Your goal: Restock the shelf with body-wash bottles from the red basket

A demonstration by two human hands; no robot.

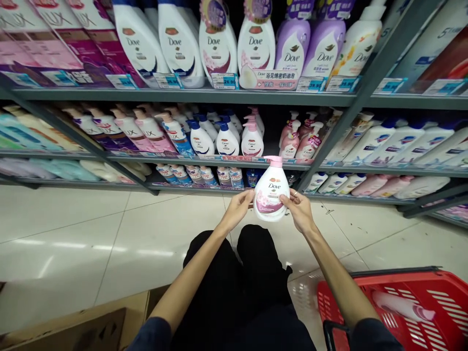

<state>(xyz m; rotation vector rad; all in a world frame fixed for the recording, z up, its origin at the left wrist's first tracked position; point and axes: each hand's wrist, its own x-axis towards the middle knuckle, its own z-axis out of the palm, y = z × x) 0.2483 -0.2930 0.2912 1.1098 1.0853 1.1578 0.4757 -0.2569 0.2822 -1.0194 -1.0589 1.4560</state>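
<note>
A white Dove pump bottle (272,187) with a pink cap and pink flowers on its label is held upright in front of the shelves, label facing me. My right hand (300,210) grips its right side, the thumb on the front and a ring on one finger. On the left edge, my left hand (237,209) has its thumb and fingers closed at the bottle; its fingertips are partly hidden behind it. Similar pink-capped bottles (252,141) stand on the middle shelf beyond, beside blue-capped Dove bottles (227,141).
A red shopping basket (397,280) at lower right contains a pale pink tube or bottle (404,306). At lower left is a cardboard box (66,326). The shelf edge (204,99) runs across ahead, with large bottles above and smaller ones below. Tiled floor (146,214) lies between.
</note>
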